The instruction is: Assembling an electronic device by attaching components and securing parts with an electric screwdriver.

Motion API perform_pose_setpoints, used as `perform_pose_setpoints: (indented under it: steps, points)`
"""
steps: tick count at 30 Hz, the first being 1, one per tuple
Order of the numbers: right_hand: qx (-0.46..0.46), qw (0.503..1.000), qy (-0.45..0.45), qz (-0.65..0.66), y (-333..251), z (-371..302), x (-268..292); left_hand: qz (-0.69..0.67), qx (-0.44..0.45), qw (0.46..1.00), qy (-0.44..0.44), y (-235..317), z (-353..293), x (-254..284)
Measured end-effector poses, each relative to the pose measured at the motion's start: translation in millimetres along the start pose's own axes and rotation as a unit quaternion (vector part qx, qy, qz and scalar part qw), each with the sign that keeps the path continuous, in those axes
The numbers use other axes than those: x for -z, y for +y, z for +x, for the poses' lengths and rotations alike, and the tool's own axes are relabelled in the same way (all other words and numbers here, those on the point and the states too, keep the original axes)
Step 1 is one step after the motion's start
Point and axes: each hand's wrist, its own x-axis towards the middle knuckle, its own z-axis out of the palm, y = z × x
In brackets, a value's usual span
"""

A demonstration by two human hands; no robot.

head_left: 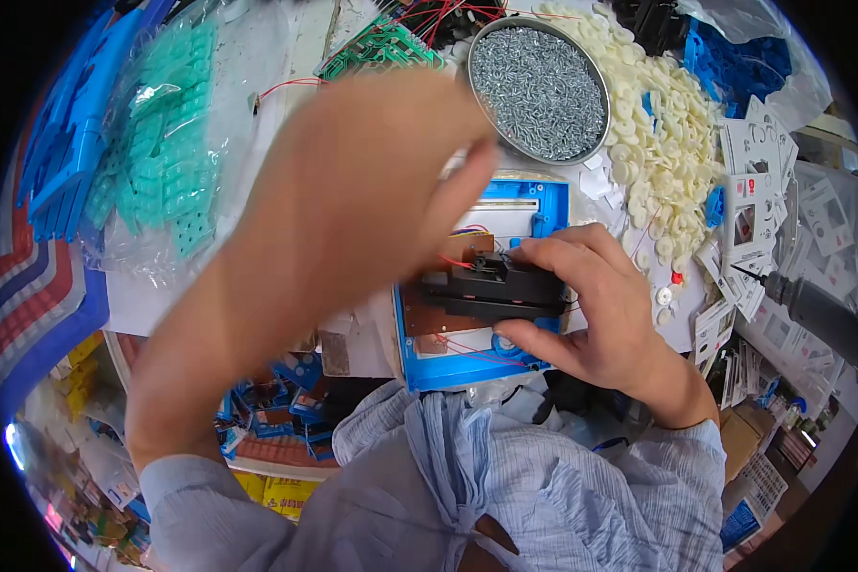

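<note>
My right hand (601,305) grips a black plastic module (505,291) between the thumb and fingers. The module lies over a blue plastic housing (448,372), above a brown board (421,319) with thin red wires. My left hand (381,162) is raised over the left side of the housing, smeared by motion. Its thumb points toward a round metal tin (604,114) full of small screws (539,91); its other fingers are hidden, so whether it holds anything does not show. Part of the housing and module is covered by my left hand.
Beyond my left hand lies a green circuit board (381,48) with red wires. Cream plastic discs (663,124) are heaped at the right, beside printed cards (753,219) and a dark electric screwdriver (815,310). Bagged turquoise parts (167,133) and blue plastic frames (76,124) sit at the left.
</note>
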Motion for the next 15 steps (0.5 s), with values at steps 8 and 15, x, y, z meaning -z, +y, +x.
perform_pose_setpoints:
  steps: [8,15]
  points:
    - [-0.008,0.999,0.0,-0.036,-23,-10,39,0.212,-0.102,0.957,-0.168,-50,84,-77]
    - [0.082,0.852,0.491,-0.163,30,-90,167,0.209,-0.108,0.953,-0.19,-38,92,-84]
